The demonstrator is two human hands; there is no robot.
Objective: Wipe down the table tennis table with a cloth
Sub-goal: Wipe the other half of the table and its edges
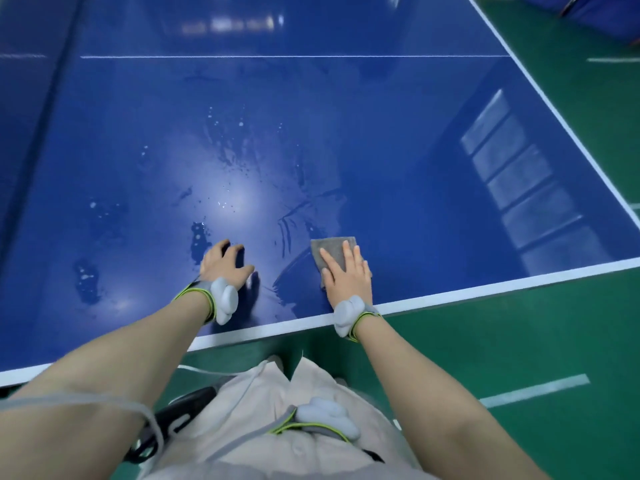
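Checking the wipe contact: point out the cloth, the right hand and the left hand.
cloth [327,247]: head view, bare grey corner beyond the fingers.
right hand [348,277]: head view, back of the hand, flat on the cloth.
left hand [223,263]: head view, back of the hand, fingertips on the table.

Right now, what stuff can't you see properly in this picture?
- Cloth, head view: the right hand lies flat over its near part, so its full shape is hidden.
- Table: the left side and far end run past the picture's edges.
- Left hand: its fingertips touch the table, but how hard it presses cannot be told.
- Wet patches: glare hides how far they spread.
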